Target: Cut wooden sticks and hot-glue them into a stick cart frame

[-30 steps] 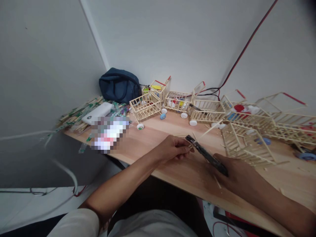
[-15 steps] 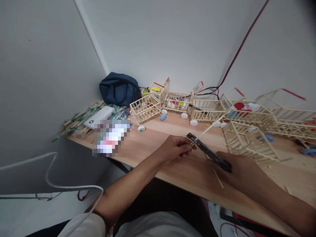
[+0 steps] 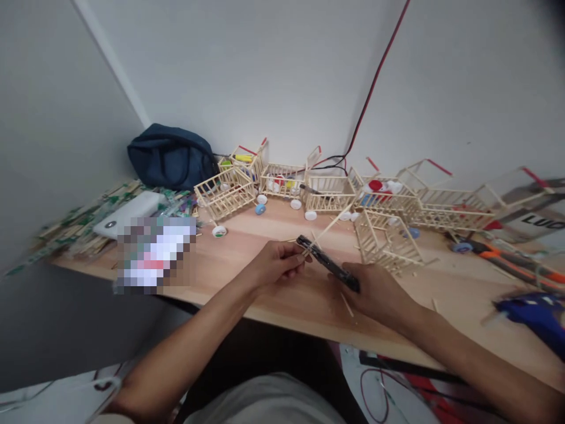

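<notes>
My left hand (image 3: 282, 263) is closed, its fingertips pinching a thin wooden stick (image 3: 333, 227) that slants up to the right. In my right hand (image 3: 375, 288) is a slim black hand tool (image 3: 330, 266), gripped at its near end. The tool's far tip lies against the stick, right by my left fingertips. Blur keeps me from telling the tool's exact kind. Just beyond my right hand lies a small unfinished stick frame (image 3: 388, 238). A loose stick piece (image 3: 347, 305) rests below the tool.
Miniature stick carts (image 3: 229, 194) with bottle-cap wheels line the wall. At left are a blue bag (image 3: 172, 158), bundled sticks (image 3: 83, 227), a white box (image 3: 130, 215) and a blurred phone-like object (image 3: 154, 253). Orange-handled pliers (image 3: 516, 262) and a blue glue gun (image 3: 536, 315) lie right.
My view has turned right, bringing the pliers and the blue glue gun into sight. Both hands keep their grip, with the tool still against the stick.
</notes>
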A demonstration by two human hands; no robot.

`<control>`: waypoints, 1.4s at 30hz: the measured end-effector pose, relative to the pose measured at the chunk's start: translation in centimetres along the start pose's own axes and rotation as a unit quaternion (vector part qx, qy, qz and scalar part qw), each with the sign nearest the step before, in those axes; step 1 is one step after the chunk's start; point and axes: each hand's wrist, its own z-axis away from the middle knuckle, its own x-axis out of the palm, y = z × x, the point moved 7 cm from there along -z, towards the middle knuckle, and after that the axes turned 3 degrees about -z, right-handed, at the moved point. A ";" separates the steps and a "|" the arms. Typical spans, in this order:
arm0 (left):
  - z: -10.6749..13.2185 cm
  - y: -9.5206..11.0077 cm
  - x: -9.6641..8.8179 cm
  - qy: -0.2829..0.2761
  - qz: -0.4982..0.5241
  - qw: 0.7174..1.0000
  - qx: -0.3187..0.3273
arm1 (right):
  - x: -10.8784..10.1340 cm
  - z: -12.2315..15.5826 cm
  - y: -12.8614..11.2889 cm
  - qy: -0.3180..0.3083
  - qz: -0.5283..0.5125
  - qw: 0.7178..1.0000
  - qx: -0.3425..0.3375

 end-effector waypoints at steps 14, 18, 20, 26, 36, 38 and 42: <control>0.6 0.0 -0.1 0.016 0.011 1.000 -0.011 | -0.2 -0.1 -0.4 0.008 0.034 0.999 -0.004; 0.7 0.2 -0.2 0.019 0.012 1.000 0.000 | -0.2 -0.1 -0.4 0.007 0.052 0.999 0.001; 0.8 0.3 -0.1 0.012 0.011 1.000 0.001 | -0.4 -0.1 -0.5 0.008 0.060 0.998 0.000; 1.1 0.6 -0.4 0.019 -0.002 1.000 0.018 | -1.9 0.0 -1.6 0.014 0.111 0.994 0.012; 2.0 0.0 -0.7 0.017 0.039 0.999 -0.014 | -1.4 0.1 -2.2 -0.006 0.041 0.999 -0.013; 2.1 -0.1 -0.7 0.017 0.038 0.999 -0.022 | -1.3 -0.1 -2.2 -0.011 0.045 0.999 -0.013; 2.2 -0.5 -0.9 0.027 0.035 0.998 -0.036 | -1.0 -0.3 -2.2 -0.013 0.058 0.998 -0.012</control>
